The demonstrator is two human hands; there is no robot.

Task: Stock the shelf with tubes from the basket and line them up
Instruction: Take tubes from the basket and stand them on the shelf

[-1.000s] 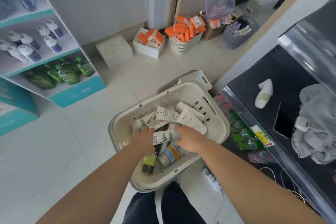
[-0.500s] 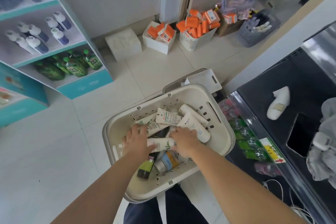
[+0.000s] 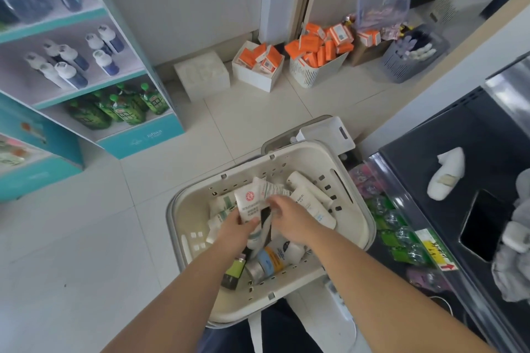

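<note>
White red-logo tube (image 3: 249,203) now raised from basket (image 3: 354,223), left fingers (image 3: 253,222) grasping it, right fingers (image 3: 274,204) unclear

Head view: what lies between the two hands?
In the head view: a white tube with red emblem, held by the left hand, and a dark tube beside it.

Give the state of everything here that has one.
Basket, holding loose tubes.
White tube, held upright in the left hand.
Right hand, fingers at that tube; grip unclear.
Phone, screen dark.
</note>
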